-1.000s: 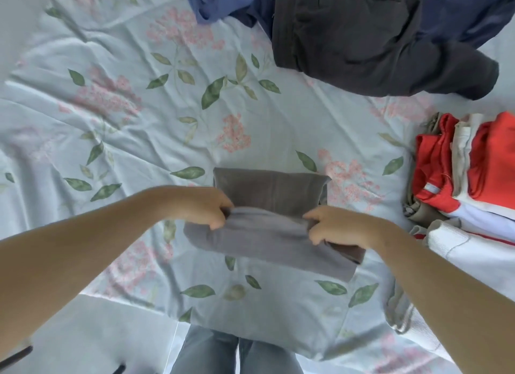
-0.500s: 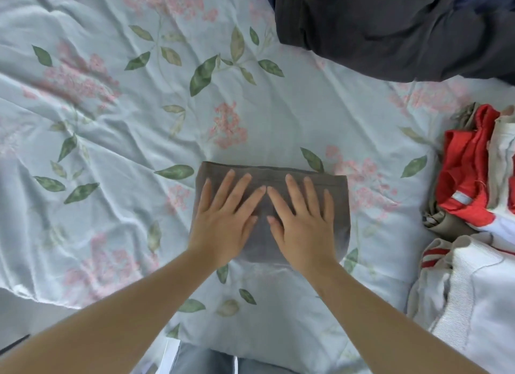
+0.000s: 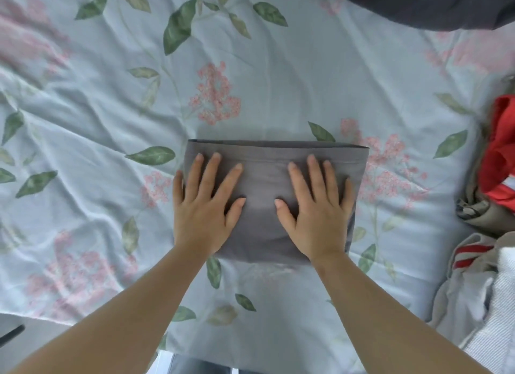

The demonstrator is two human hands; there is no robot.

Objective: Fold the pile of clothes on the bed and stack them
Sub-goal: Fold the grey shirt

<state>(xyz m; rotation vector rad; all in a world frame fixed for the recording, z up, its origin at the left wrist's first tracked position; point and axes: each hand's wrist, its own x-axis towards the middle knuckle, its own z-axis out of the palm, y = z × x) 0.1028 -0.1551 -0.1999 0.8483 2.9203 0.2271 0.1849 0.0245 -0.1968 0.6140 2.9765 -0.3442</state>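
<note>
Lying flat on the bedsheet (image 3: 250,75), a folded grey garment (image 3: 264,178) is pressed by both hands. Left hand (image 3: 204,209) and right hand (image 3: 317,212) are laid open, fingers straight. Red and white clothes (image 3: 498,162) are piled well right of the right hand.

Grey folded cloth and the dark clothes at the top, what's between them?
Only bare flowered bedsheet between the grey cloth and dark clothes, head view.

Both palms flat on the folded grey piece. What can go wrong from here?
1. The left hand and right hand only press flat on the grey garment; neither grips it, so the fold may fall open when lifted.
2. The bed sheet is wrinkled; sliding the garment could bunch its lower layers.
3. The red and white clothes at the right lie unevenly, so a piece set on them might tilt or slip.
</note>
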